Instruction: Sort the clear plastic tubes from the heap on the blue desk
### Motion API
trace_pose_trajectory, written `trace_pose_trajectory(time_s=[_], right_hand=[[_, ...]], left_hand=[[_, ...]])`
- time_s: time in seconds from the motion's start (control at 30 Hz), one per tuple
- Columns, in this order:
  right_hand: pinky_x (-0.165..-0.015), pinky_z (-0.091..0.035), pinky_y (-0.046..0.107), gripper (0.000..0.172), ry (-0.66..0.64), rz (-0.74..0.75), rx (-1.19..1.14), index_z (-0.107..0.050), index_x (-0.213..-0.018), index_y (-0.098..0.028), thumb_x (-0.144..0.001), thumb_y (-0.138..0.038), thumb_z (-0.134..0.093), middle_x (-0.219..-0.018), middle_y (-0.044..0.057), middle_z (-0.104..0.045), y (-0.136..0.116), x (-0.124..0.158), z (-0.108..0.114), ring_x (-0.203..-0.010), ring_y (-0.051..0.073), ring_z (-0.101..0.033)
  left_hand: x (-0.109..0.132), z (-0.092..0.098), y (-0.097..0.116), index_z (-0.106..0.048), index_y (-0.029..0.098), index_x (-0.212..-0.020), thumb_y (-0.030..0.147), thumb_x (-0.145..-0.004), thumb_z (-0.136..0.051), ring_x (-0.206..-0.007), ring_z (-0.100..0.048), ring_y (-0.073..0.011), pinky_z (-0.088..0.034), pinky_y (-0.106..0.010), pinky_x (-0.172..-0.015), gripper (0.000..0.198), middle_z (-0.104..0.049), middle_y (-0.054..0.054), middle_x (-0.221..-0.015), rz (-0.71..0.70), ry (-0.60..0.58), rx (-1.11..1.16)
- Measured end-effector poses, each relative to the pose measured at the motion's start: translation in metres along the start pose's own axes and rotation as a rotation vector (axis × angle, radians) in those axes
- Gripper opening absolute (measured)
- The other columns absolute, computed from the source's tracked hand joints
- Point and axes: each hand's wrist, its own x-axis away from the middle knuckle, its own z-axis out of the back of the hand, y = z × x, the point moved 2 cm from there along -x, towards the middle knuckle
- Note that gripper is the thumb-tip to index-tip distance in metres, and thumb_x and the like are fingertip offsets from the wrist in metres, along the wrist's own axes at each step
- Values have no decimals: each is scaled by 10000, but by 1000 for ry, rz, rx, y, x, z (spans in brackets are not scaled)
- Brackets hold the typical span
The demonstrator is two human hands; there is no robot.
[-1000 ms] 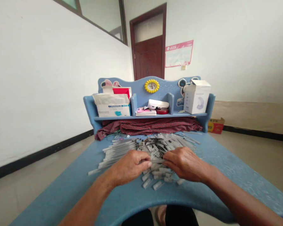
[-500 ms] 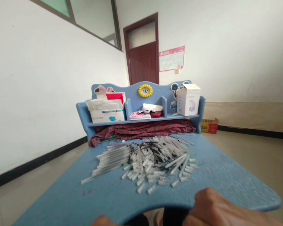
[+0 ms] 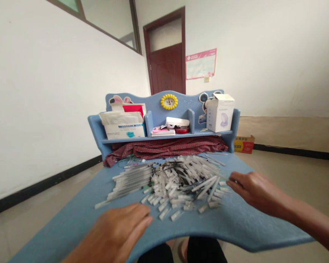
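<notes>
The work in hand appears to be handling slim, clear pen parts, and this looks like a moment between one piece and the next. The right hand (image 3: 253, 188) is at the right edge of a jumbled pile (image 3: 190, 171), thumb and fingers drawn together; blur hides whether they pinch a piece. The left hand (image 3: 123, 226) hangs over the near left of the blue tabletop (image 3: 244, 223), fingers curled, apart from the pile, and what it may hold cannot be told. Left of the pile, long tubes (image 3: 131, 180) lie roughly side by side; short, pale cap-like pieces (image 3: 175, 215) spread along its near edge. The next move likely calls for a light fingertip pinch on a single piece, lifted without dragging its neighbours, and for both hands meeting over the tabletop.
</notes>
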Motion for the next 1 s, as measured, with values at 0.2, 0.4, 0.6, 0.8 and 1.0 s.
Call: trace_pose_trajectory(time_s=[0.2, 0.4, 0.6, 0.8, 1.0], right_hand=[[-551, -328, 265, 375, -139, -171, 82, -655, -794, -162, -867, -355, -342, -808, 130, -689, -5, -80, -32, -764, 220, -634], [-563, -360, 269, 456, -187, -158, 57, -686, -815, -162, -861, -452, -337, -836, 140, -692, -6, -99, -57, -783, 229, -637], [-545, -342, 266, 478, -221, -146, 22, -676, -759, -162, -856, -470, -324, -785, 135, -680, 5, -100, -64, -735, 224, -628], [-505, -314, 258, 448, -191, -107, -105, -604, -601, -194, -823, -496, -357, -594, 67, -609, 23, -97, -69, -559, 170, -555], [-488, -297, 257, 402, -96, -18, -191, -594, -586, -201, -801, -475, -394, -552, 36, -579, 0, -89, -62, -501, 149, -496]], left_hand=[[-96, -21, 20, -551, 181, -828, 253, -888, -381, -766, -571, -175, -430, -264, -698, 195, -592, -46, -821, -5, -87, -148], [-115, -48, 17, -546, 183, -916, 280, -850, -453, -774, -581, -203, -446, -283, -645, 150, -572, -60, -866, -11, -71, -284], [-94, -28, -13, -563, 175, -866, 264, -865, -408, -769, -572, -195, -435, -275, -666, 179, -585, -66, -851, 59, -74, -277], [-46, -3, -77, -596, 169, -753, 202, -791, -480, -757, -577, -197, -411, -272, -667, 127, -624, -58, -772, 329, -218, -297], [-15, -9, -91, -612, 179, -829, 169, -731, -524, -821, -588, -223, -426, -296, -689, 132, -634, -74, -871, 389, -283, -323]])
